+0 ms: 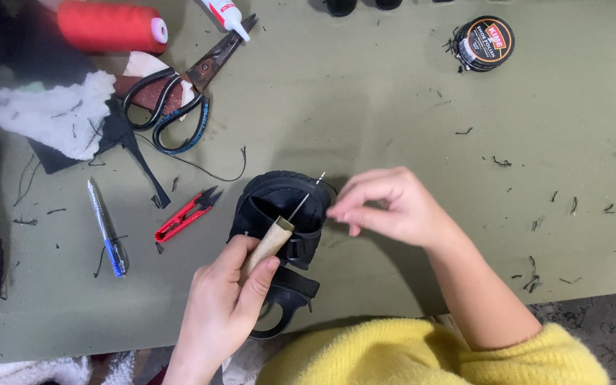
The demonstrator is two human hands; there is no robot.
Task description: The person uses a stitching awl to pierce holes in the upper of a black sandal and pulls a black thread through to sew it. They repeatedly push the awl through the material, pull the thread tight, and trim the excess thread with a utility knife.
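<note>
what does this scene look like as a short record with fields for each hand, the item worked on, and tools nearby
left hand: left hand grips a wooden-handled metal awl
right hand: right hand, fingers pinched together beside the sandal
item: small black strapped sandal, awl tip pushed through it
surface: olive green table
nearby tools: red thread snips, large black-handled scissors, blue pen, red thread spool, round black polish tin

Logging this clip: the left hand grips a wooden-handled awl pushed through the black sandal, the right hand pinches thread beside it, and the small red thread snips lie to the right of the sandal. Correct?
Not quite. In the head view the red thread snips lie to the left of the black sandal, near the blue pen. The rest holds: the left hand grips the wooden-handled awl, and the right hand pinches beside the sandal.
</note>
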